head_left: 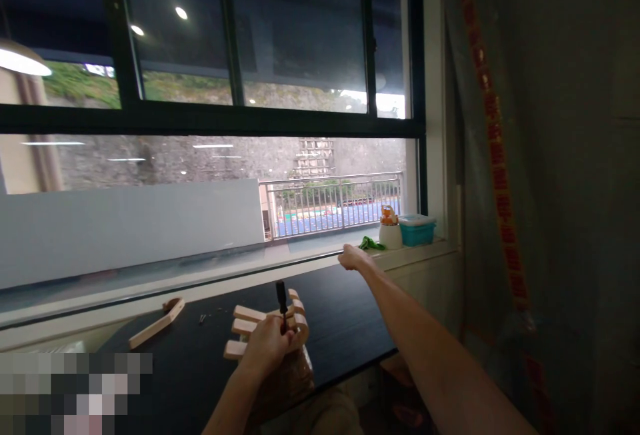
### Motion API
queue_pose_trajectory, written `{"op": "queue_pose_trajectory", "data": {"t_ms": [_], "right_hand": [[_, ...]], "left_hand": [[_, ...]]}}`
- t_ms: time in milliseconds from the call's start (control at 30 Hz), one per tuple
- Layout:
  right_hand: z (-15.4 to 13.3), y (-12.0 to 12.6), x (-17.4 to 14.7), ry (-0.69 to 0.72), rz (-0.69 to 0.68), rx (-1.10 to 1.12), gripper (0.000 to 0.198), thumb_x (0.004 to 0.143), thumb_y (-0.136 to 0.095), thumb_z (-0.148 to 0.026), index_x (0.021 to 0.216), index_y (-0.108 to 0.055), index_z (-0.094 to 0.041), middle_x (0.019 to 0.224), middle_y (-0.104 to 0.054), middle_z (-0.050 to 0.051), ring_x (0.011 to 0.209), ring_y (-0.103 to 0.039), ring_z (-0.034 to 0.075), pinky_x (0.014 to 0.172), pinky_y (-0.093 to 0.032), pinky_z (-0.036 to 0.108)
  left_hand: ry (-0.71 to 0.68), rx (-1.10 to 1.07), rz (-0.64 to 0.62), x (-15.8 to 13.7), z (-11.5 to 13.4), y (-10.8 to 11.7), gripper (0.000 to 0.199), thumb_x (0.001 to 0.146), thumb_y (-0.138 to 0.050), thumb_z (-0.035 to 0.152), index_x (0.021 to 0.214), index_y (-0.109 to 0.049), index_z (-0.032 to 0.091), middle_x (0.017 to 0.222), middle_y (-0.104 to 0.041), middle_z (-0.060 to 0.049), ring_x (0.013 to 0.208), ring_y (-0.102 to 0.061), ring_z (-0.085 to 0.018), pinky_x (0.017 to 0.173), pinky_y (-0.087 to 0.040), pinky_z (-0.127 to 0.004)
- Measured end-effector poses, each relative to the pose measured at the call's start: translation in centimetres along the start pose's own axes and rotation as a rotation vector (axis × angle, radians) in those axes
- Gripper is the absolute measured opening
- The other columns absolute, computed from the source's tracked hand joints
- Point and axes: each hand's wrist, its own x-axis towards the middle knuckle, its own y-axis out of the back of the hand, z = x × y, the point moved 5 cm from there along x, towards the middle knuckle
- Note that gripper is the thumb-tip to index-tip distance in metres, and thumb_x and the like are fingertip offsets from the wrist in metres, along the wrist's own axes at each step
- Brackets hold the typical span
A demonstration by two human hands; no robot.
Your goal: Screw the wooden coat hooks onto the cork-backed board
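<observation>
the fingers of the left hand [265,347] close around the lower part of an upright screwdriver [281,294], at the slatted wooden piece [246,326] by the black table's [345,318] edge. the right hand [355,258] looks curled near a green item [370,244]; whether it holds something, i cannot tell.

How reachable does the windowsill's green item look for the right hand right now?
Probably yes: the right hand is close beside the green item, with nothing visible between them; whether it holds something is unclear.
</observation>
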Motion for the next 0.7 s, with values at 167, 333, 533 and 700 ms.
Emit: {"op": "queue_pose_trajectory", "data": {"t_ms": [167, 333, 533, 700], "right_hand": [[-9.7, 0.3, -3.6, 0.435, -0.004, 0.047, 0.035, 0.092, -0.036, -0.045, 0.114, -0.058, -0.028, 0.107, -0.063, 0.001, 0.099, -0.057, 0.019, 0.081, -0.045, 0.032], [-14.8, -0.7, -6.5, 0.631, -0.051, -0.049, 0.044, 0.081, -0.042, -0.058, 0.097, -0.068, -0.026, 0.101, -0.068, 0.006, 0.095, -0.061, 0.025, 0.077, -0.046, 0.035], [-15.0, -2.3, -6.5, 0.659, 0.012, -0.113, 0.035, 0.086, -0.037, -0.035, 0.095, -0.066, -0.018, 0.099, -0.068, 0.012, 0.093, -0.063, 0.027, 0.073, -0.048, 0.040], [-15.6, -3.1, -6.6, 0.666, 0.048, -0.076, 0.029, 0.084, -0.041, -0.031, 0.097, -0.063, -0.016, 0.097, -0.068, 0.013, 0.091, -0.063, 0.027, 0.073, -0.048, 0.039]], "left_hand": [[0.005, 0.019, -0.002, 0.2, -0.2, -0.3, 0.017, 0.076, -0.050, 0.023, 0.081, -0.065, 0.015, 0.084, -0.069, -0.010, 0.083, -0.063, -0.023, 0.062, -0.037, -0.025], [0.002, 0.025, -0.023, 0.5, -0.4, -0.5, 0.017, 0.077, -0.050, 0.024, 0.081, -0.064, 0.015, 0.083, -0.070, -0.010, 0.083, -0.064, -0.023, 0.059, -0.035, -0.024], [0.019, 0.040, -0.007, 0.4, -0.5, -0.6, 0.017, 0.077, -0.052, 0.026, 0.081, -0.065, 0.015, 0.086, -0.070, -0.012, 0.085, -0.064, -0.025, 0.061, -0.035, -0.026], [0.047, 0.030, 0.018, 0.1, -0.5, -0.6, 0.021, 0.078, -0.052, 0.031, 0.085, -0.064, 0.015, 0.090, -0.070, -0.013, 0.087, -0.064, -0.025, 0.061, -0.036, -0.026]]}}
